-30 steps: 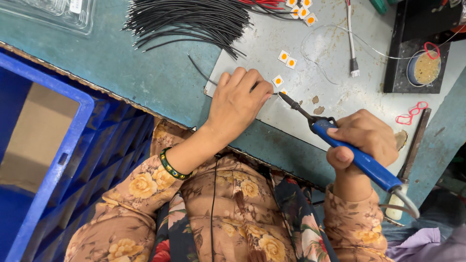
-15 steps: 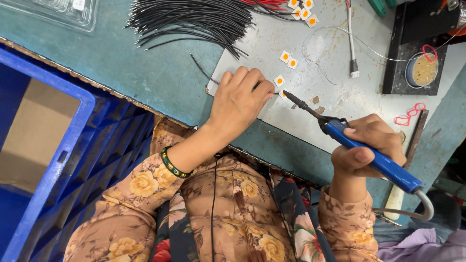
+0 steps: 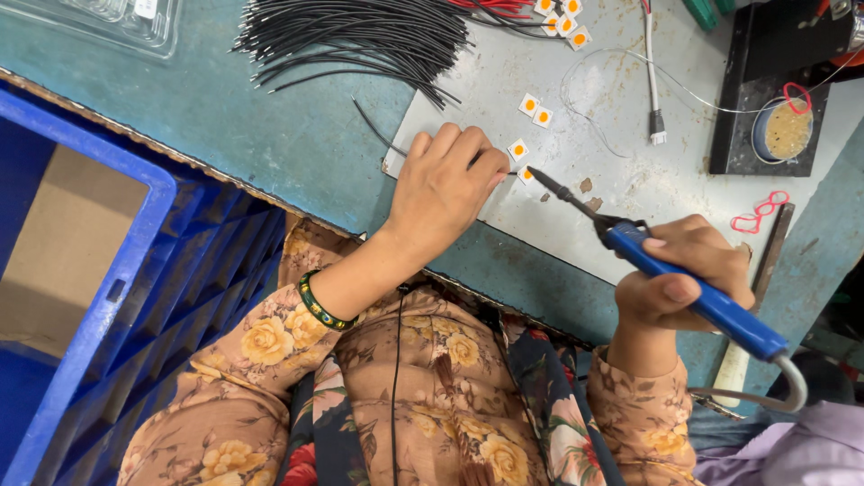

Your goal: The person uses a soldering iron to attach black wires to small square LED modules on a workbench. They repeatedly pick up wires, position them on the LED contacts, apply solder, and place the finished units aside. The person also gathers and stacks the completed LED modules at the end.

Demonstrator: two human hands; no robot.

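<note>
Table (image 3: 270,117): grey work plate (image 3: 630,117), black wire bundle (image 3: 360,36). My left hand (image 3: 445,184) pins a black wire (image 3: 373,126) beside a small square chip (image 3: 526,174). Right hand (image 3: 679,270), fisted round the blue soldering iron (image 3: 693,292), has brought its tip closer to the chip: joint imminent.

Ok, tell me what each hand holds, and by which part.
Right hand: soldering iron, by its blue handle. Left hand: a black wire, pressed under the fingertips near its end.
</note>
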